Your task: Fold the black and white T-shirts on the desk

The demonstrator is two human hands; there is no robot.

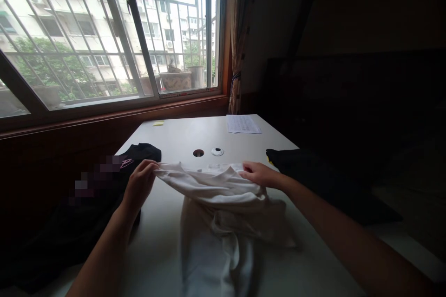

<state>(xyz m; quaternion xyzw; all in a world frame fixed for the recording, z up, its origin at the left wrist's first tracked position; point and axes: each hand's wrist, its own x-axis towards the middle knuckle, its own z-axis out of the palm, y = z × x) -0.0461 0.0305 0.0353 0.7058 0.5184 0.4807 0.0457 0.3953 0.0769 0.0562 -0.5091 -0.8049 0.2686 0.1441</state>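
Gripping white garment (216, 190), nearest, by its far edge, in pinched fingers of left hand (141, 180) and right hand (260, 174), above white table (181, 135); flanked by black garment (145, 152) left, dark cloth (313, 183) right; beyond, past papers (243, 124), lit by barred window (83, 23) far left.

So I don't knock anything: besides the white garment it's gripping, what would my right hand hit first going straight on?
Past the white garment, your right hand would probably meet the round white disc, or pass above it; depth is unclear.
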